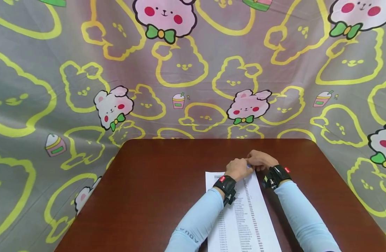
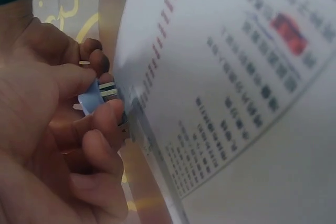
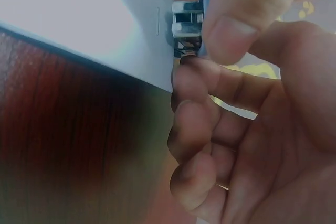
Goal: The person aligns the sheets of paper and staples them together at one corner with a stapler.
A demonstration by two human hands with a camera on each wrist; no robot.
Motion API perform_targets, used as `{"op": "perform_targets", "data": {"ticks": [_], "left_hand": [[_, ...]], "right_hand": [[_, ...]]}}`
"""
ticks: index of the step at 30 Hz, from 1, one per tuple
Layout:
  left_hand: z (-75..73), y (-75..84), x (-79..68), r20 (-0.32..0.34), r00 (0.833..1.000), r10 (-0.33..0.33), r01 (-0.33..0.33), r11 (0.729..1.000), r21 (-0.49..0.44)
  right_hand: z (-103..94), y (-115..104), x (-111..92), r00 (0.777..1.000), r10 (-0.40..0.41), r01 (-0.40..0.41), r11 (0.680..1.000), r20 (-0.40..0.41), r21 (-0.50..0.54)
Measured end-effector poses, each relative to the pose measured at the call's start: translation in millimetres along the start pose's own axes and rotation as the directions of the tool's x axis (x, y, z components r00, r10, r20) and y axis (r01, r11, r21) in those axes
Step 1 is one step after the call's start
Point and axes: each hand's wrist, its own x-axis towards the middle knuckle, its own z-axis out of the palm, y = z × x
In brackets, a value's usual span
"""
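A small staple remover (image 3: 187,22) with metal jaws and a blue grip sits at the far right corner of a printed sheet of paper (image 1: 234,210). My left hand (image 1: 238,169) pinches its blue grip (image 2: 91,97) between thumb and index finger. From the far right side my right hand (image 1: 260,160) meets it, fingers curled close against the metal jaws and the paper's corner. A thin staple line (image 3: 158,21) shows on the white paper near the jaws. In the head view the fingers hide most of the tool.
Rows of print with a red column run down the sheet, which lies on a dark brown table (image 1: 149,196). Behind hangs a grey curtain (image 1: 208,94) with cartoon animals. Black straps with small devices (image 1: 225,187) sit on both wrists, over light blue sleeves.
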Motion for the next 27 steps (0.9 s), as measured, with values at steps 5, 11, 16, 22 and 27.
{"op": "perform_targets", "data": {"ticks": [5, 11, 16, 22, 27], "left_hand": [[1.5, -1.0, -0.1, 0.013, 1.000, 0.010, -0.010, 1.000, 0.008], [-4.7, -2.6, -0.4, 0.030, 1.000, 0.005, -0.005, 1.000, 0.008], [-12.1, 2.7, 3.2, 0.018, 1.000, 0.001, -0.001, 1.000, 0.012], [-11.3, 12.7, 11.4, 0.012, 1.000, 0.029, -0.030, 0.999, 0.030], [-1.6, 23.7, 16.9, 0.021, 0.997, 0.076, -0.077, 0.997, 0.033]], "right_hand": [[1.3, 3, 2, 0.999, 0.031, -0.031, 1.000, -0.016, 0.006], [0.8, 2, 2, 0.993, 0.090, -0.085, 0.994, -0.073, 0.065], [-4.2, 7, -4, 0.979, 0.126, -0.109, 0.988, -0.160, 0.113], [-7.4, 13, -17, 0.945, 0.195, -0.155, 0.974, -0.264, 0.166], [-5.3, 23, -32, 0.906, 0.274, -0.225, 0.958, -0.323, 0.180]]}}
